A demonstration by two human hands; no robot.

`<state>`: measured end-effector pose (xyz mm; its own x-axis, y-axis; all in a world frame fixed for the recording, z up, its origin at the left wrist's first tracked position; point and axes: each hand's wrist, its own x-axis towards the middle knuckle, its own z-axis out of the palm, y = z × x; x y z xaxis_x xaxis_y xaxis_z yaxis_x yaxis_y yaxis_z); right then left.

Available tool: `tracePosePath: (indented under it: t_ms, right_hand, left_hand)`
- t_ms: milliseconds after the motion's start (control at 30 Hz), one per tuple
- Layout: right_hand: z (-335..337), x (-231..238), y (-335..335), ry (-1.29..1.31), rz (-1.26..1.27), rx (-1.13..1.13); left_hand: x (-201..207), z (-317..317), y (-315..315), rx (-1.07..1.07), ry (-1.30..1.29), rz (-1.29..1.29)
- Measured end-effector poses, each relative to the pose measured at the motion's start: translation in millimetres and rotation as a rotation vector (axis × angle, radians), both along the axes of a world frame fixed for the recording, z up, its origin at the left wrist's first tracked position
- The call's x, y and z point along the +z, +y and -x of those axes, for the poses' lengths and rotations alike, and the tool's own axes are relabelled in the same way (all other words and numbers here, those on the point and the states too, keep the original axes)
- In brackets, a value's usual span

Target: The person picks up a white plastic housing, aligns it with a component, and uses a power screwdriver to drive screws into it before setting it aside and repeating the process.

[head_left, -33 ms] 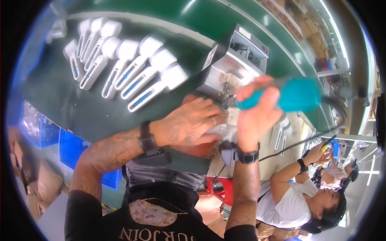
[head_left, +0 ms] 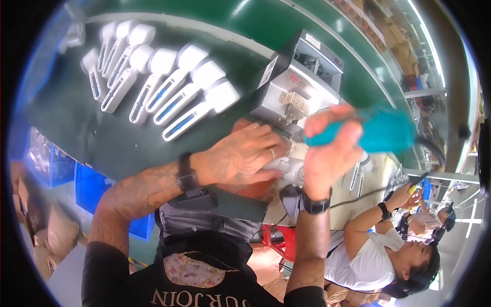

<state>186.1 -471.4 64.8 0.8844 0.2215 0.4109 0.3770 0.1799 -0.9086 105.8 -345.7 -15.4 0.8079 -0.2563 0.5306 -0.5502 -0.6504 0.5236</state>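
My right hand [head_left: 331,153] is wrapped round a teal electric screwdriver [head_left: 383,130], blurred by motion, with a cord running off to the right. My left hand [head_left: 238,156] has its fingers bent over a white device [head_left: 292,170] with a round slotted end. Part of that device is hidden under my fingers and behind my right hand. Just beyond both hands stands a grey metal screw feeder [head_left: 291,84] with a small bracket at its front. The screwdriver's tip is hard to make out near that bracket.
Several white handled devices [head_left: 186,123] with round heads lie in a row on the green table [head_left: 66,120] at left. More lie at right past my wrist. Blue bins [head_left: 89,187] stand below left. A co-worker [head_left: 363,250] in a white shirt sits at right.
The screwdriver and my right hand have shifted slightly right and toward me, away from the feeder's bracket. More of the device's slotted end shows. My left hand stays in place.
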Motion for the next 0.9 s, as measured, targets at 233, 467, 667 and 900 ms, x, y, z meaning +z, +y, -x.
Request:
tracePosePath:
  t_ms: [233,467,667,900]
  right_hand:
    - [23,-2,-41,-0.068,0.048,0.02]
    - [24,-15,-40,-0.058,0.049,-0.009]
    - [21,-24,-40,-0.058,0.025,0.001]
    - [20,-24,-39,-0.03,-0.01,-0.001]
  left_hand:
    - [1,-3,-4,-0.015,-0.026,0.024]
    - [4,0,-4,-0.016,0.068,-0.02]
    - [5,-1,-6,-0.004,0.064,-0.049]
    - [7,-1,-6,-0.01,0.041,-0.056]
